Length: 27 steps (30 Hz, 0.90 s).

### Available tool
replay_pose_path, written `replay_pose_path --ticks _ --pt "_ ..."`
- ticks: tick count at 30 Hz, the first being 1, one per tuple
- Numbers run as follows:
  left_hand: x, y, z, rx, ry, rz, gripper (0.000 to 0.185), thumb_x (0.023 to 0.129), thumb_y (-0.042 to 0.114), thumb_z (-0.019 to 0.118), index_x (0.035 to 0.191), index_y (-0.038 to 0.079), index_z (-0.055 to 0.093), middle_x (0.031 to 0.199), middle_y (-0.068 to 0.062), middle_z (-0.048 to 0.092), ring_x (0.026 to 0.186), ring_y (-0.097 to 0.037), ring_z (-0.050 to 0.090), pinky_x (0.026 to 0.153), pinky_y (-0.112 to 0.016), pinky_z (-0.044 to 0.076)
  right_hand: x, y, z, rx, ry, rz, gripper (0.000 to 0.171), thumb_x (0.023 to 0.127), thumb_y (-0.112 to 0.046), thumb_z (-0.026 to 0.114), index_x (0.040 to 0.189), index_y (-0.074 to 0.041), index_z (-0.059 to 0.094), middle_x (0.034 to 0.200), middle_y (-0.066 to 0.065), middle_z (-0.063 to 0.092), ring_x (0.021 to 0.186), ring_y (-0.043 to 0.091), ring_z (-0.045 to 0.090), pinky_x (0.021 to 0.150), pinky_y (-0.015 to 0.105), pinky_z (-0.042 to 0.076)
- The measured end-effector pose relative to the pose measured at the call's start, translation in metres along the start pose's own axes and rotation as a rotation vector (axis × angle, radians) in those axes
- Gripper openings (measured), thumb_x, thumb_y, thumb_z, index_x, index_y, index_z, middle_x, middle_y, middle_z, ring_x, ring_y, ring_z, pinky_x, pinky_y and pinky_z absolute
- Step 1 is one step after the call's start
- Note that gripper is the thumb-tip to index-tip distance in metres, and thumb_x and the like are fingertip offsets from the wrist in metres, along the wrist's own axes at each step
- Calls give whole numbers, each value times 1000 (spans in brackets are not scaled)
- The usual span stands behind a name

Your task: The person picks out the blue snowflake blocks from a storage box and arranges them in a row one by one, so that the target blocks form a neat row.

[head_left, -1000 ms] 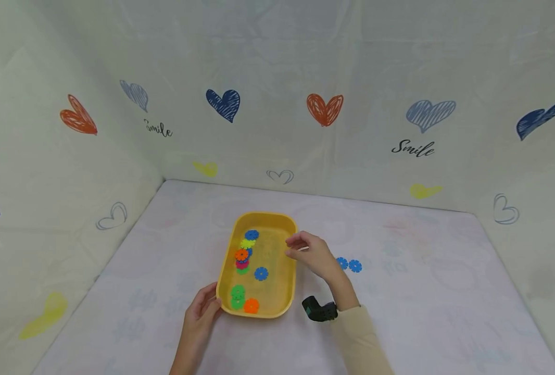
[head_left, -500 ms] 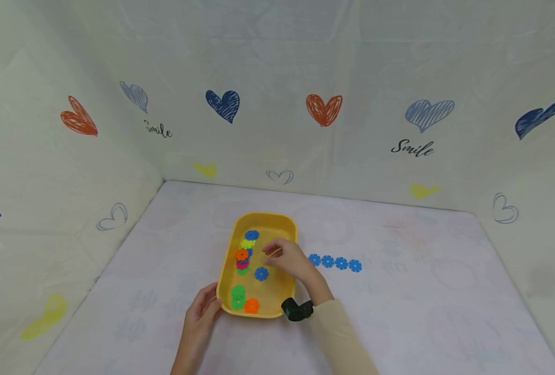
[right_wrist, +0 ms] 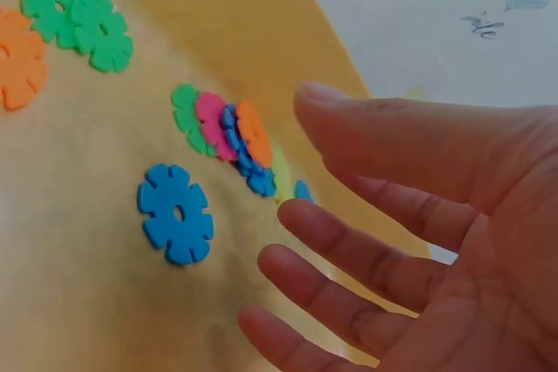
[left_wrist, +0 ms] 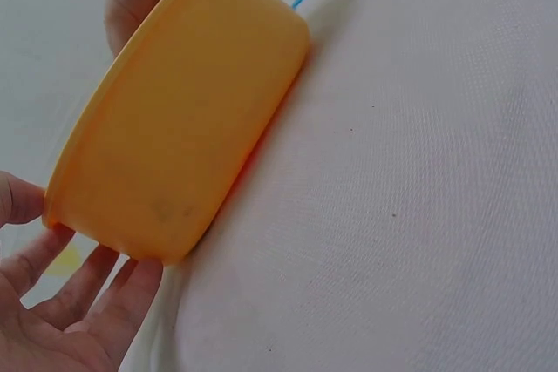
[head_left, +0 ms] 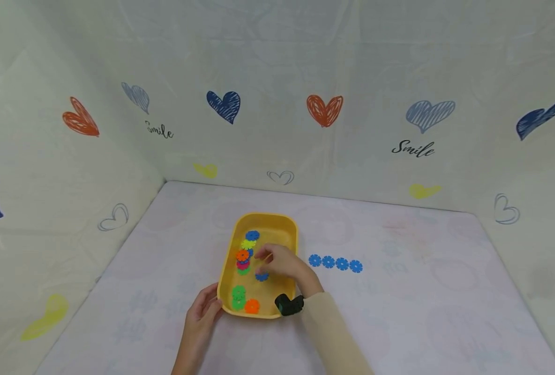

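A single blue disc point(right_wrist: 177, 213) lies flat on the floor of the yellow tray point(head_left: 289, 234), apart from the other pieces, and the right hand point(head_left: 279, 262) is held just above it with fingers point(right_wrist: 349, 250) spread and relaxed, gripping nothing. Because the disc is thin and lies flush on the smooth floor, it could be pushed along rather than lifted, or slip from a shallow pinch at its toothed edge. Just beside it, a row of overlapping discs point(right_wrist: 228, 133) in green, pink, blue and orange leans on edge; these could be brushed by the knuckles and knocked flat or scattered. Two green discs point(head_left: 238, 297) and an orange disc point(head_left: 252, 305) lie at the near end of the tray, well apart from the reaching fingers. The tray is steadied at its near corner by the left hand point(head_left: 201, 312), whose fingers are straight and only touch the outer wall; since it is not gripped, the tray could slide on the cloth-covered table point(head_left: 423, 291) under a sideways push. A line of four blue discs point(head_left: 335, 263) lies on the table to the right of the tray and could be disturbed by the sleeve point(head_left: 326, 333).
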<state>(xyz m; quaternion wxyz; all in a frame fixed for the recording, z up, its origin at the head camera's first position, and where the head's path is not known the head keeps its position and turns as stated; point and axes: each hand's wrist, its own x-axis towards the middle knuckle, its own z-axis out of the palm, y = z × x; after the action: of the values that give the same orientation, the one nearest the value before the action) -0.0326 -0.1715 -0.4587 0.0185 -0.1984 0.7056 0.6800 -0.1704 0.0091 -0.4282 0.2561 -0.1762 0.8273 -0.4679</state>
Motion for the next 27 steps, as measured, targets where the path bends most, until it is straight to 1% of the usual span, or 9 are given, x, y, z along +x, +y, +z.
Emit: replay_pose_path --ticks 3,8,10,13,20,24,27 --pt "0 0 0 -5 -7 6 42 96 14 49 136 4 41 137 -18 46 108 -6 55 87 -17 51 2 1 1 -22 -30 11 31 80 -11 71 108 -6 61 102 10 61 88 18 52 82 31 49" --pt "0 0 0 -10 -9 5 42 96 13 48 136 4 41 137 -18 46 109 -5 55 89 -19 51 6 3 3 -69 -56 0 32 78 -5 72 108 -5 62 103 8 60 90 19 49 87 34 48" --pt "0 0 0 -7 -8 1 42 96 13 48 136 4 41 137 -17 46 111 -8 55 89 -20 51 9 4 5 -97 -65 -3 31 77 -3 72 106 -5 62 101 7 59 91 20 49 89 34 47" --pt "0 1 1 1 2 -11 41 96 13 48 135 5 41 136 -17 46 112 -11 55 88 -20 51 10 4 8 -124 -76 17 30 77 -1 71 105 -6 63 99 6 57 92 20 47 89 34 47" --pt "0 1 3 9 18 -29 40 95 12 48 134 5 43 135 -17 48 114 -17 54 88 -20 52 12 5 11 -161 -78 74 26 77 0 71 100 -6 63 94 4 56 87 18 47 82 31 46" --pt "0 2 3 9 24 -45 39 96 13 48 134 7 43 135 -15 48 116 -19 53 88 -20 51 13 3 12 -171 -67 87 25 75 2 72 97 -5 62 91 6 56 82 19 47 76 30 47" --pt "0 2 2 15 19 -41 40 96 14 47 135 6 41 136 -17 47 117 -20 52 89 -20 51 14 2 13 -174 -55 91 24 73 4 73 94 -4 61 89 6 56 78 19 47 72 28 47"
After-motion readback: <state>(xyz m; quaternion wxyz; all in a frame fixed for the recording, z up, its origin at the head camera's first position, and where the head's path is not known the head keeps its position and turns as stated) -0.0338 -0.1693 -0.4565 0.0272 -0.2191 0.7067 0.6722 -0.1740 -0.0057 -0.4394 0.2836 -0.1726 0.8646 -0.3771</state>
